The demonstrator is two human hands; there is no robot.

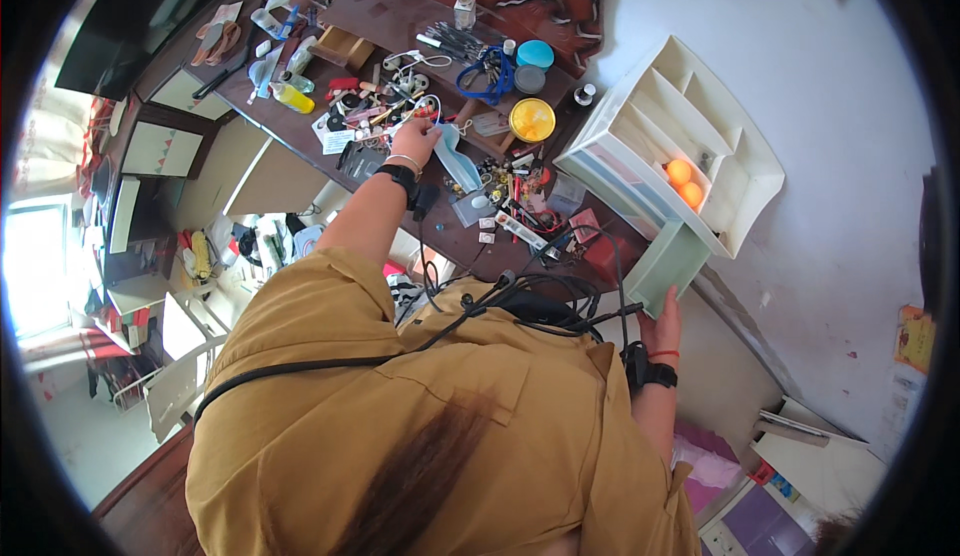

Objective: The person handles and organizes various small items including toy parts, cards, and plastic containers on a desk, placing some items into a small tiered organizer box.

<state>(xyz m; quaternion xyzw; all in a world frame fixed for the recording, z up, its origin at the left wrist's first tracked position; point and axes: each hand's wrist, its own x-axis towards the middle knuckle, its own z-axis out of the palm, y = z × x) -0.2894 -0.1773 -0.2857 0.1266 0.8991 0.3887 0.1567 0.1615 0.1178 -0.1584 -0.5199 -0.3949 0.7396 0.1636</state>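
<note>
My left hand [413, 143] is closed at the upper edge of a light blue face mask [457, 163], which hangs down over the cluttered dark tabletop [335, 161]. A thin white loop stands up beside these fingers. On the right, my right hand [660, 330] grips the near end of a pale green drawer [668, 264], pulled out of a white plastic drawer unit [615, 141]. Its thumb is partly hidden. Two orange balls [684, 184] lie in the unit's open top compartments. Small trinkets, pens and a white strip [525, 233] lie between the hands.
A yellow round tub [532, 120], a turquoise lid [535, 54] and blue-banded pens [485, 74] stand farther back, before a carved mirror frame [590, 16]. A yellow bottle [293, 98] is at the left. Black cables [500, 291] run across my front, near the table edge.
</note>
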